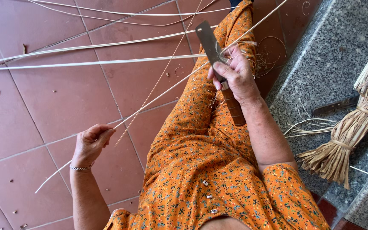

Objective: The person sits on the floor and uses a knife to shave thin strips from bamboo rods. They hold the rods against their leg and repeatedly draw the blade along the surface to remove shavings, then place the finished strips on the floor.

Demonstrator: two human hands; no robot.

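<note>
**Head view: knife against a thin cane strip over the lap**

Head camera looks down on us seated, orange flowered dress (201, 170) covering the lap and the outstretched leg. Our right hand (235, 74) is closed around a knife (218, 64), fingers wrapped where the flat grey blade meets the brown wooden handle; the blade points up and away, the handle sticks out below the palm. A long pale cane strip (167, 91) runs slantwise from the upper right, passes the blade at our right hand, and comes down to our left hand (91, 142), which pinches it between thumb and curled fingers. The strip's free end trails past that hand toward the red tiled floor (43, 102). Whether the blade's edge actually bites into the strip we cannot quite tell; the fingers cover that spot. A bracelet (81, 168) sits on the left wrist.

More loose strips (86, 64) lie across the tiles. On the grey stone step (329, 64) at right rests a tied bundle of dry fibre (354, 132), well apart from both hands.
</note>
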